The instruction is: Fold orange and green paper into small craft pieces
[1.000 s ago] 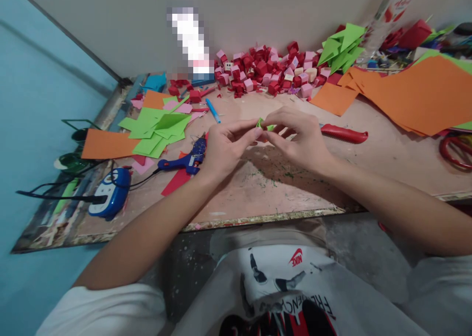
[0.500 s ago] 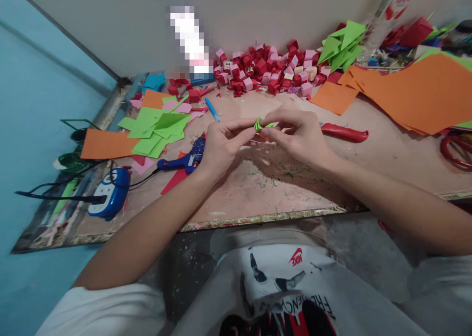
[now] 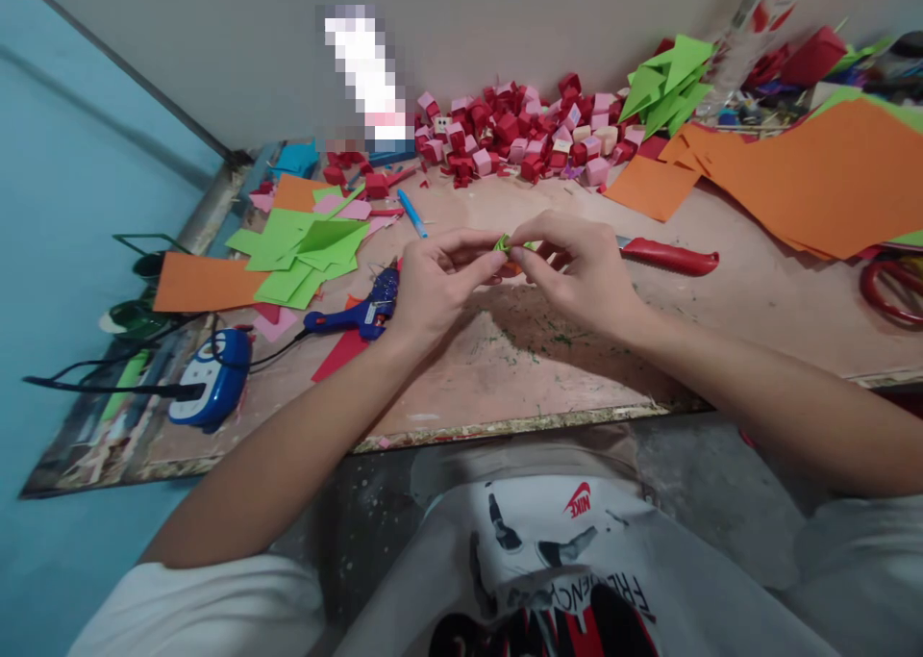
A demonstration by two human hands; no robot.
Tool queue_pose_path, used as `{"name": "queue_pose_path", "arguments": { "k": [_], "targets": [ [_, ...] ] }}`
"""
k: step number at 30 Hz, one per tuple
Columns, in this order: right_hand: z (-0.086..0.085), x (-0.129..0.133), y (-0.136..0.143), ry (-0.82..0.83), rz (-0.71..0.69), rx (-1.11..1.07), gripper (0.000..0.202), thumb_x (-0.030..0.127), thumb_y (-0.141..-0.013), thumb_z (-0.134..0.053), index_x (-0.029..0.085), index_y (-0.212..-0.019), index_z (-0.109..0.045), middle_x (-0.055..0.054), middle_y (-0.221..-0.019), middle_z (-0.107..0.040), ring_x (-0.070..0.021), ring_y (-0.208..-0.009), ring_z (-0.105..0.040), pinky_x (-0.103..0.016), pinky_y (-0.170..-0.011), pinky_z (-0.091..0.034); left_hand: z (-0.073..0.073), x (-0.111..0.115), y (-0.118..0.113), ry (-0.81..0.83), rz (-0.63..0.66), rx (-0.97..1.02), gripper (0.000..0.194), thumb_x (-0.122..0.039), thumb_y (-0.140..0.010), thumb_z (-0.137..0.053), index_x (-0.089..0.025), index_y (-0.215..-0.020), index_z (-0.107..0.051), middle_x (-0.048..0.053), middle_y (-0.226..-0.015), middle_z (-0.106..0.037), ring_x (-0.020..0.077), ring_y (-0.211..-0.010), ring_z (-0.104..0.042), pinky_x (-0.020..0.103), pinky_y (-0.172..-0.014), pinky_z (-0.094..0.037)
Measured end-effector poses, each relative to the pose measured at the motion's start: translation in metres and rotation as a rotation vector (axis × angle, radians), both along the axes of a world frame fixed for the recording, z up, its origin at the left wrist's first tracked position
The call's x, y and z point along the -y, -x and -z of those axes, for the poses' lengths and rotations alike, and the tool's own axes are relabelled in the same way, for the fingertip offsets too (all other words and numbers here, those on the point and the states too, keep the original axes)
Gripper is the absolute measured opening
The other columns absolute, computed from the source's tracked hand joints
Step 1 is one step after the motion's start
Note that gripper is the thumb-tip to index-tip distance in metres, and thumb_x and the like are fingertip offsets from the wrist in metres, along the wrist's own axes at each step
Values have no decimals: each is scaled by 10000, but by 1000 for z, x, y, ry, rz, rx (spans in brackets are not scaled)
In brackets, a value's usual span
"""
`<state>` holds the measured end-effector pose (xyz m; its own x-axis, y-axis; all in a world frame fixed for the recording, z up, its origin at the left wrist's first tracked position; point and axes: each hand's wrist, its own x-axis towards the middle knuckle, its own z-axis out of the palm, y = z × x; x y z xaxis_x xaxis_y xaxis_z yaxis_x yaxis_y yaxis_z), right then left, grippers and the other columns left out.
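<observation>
Both hands meet above the middle of the table, pinching a small green folded paper piece [image 3: 503, 244] between them. My left hand [image 3: 439, 277] has its thumb and index finger closed on its left side. My right hand [image 3: 577, 263] grips it from the right with thumb and fingertips; a bit of orange shows beneath the fingers. Much of the small piece is hidden by fingertips. A red-handled knife [image 3: 670, 256] lies just right of my right hand, and a blue glue gun [image 3: 353, 318] lies beside my left wrist.
Small red and pink paper boxes [image 3: 509, 133] are heaped at the back. Green sheets [image 3: 303, 253] lie left, orange sheets [image 3: 814, 181] right, near red scissors [image 3: 890, 291]. A blue-and-white power strip [image 3: 211, 378] with a black cord sits at the left.
The fingertips have shifted slightly around the green piece, with less of it showing now. The whole view has moved a little.
</observation>
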<state>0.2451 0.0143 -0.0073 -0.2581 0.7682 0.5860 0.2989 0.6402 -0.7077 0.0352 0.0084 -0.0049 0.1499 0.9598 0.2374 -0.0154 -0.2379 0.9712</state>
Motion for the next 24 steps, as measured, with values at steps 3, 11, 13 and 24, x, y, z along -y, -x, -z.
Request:
{"name": "queue_pose_path", "arguments": {
  "k": [3, 11, 13, 24],
  "targets": [
    [1, -1, 1, 26, 12, -15, 107, 244, -1035, -738, 222, -1009, -838, -61, -1005, -861, -204, -790, -742, -366, -759, -612, 0, 2, -1, -28, -7, -27, 279, -471, -900, -982, -236, -1039, -920, 79, -1039, -917, 270, -921, -901, 400, -898, -752],
    [5, -2, 3, 58, -28, -32, 127, 287, -1061, -714, 209, -1025, -808, -65, -998, -844, -202, -808, -766, -363, -768, -590, 5, 2, 0, -134, -19, -99, 259, -436, -928, -959, -232, -1078, -907, 73, -1091, -903, 230, -961, -876, 346, -916, -721],
    [7, -3, 3, 33, -33, -34, 125, 273, -1054, -698, 208, -1014, -797, -62, -994, -838, -201, -809, -764, -359, -763, -580, 5, 1, 1, -155, -31, -122, 305, -457, -898, -992, -222, -1069, -899, 69, -1058, -897, 217, -924, -865, 328, -876, -713],
    [10, -5, 3, 44, -34, -64, 120, 294, -1050, -742, 206, -1005, -811, -40, -927, -832, -178, -706, -681, -368, -734, -536, 10, 1, 0, -212, -52, -152, 279, -498, -988, -917, -232, -1066, -883, 71, -1077, -897, 228, -973, -872, 337, -908, -717]
  ]
}}
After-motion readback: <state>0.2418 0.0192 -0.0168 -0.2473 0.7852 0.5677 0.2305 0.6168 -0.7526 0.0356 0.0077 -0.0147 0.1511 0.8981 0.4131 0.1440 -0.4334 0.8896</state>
